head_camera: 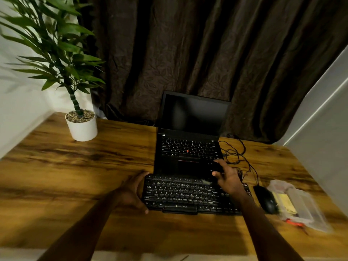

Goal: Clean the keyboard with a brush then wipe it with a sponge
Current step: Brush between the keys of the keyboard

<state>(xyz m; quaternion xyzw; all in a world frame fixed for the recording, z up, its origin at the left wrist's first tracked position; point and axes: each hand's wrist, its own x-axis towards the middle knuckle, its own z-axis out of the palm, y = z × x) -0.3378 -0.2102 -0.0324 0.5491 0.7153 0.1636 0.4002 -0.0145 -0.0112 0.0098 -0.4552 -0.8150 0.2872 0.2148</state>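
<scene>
At the 6 o'clock side of the laptop (190,147), on the counter (94,166), lies the keyboard (188,194); the left grip (131,193) clasps its 9 o'clock end between thumb and fingers, and the right grip (228,180) is curled round a dark brush (217,167) over the top rows toward 1 o'clock. Best, I judge, to brace firmly and flick short, light strokes along each row toward one edge.

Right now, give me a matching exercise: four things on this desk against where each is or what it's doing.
1 left hand
2 right hand
3 mouse
4 white pot

A back-left corner of desk
B holds brush
C right of keyboard
D holds keyboard's left end

Pairs: 1-D, 2-B, 3-C, 4-A
</scene>
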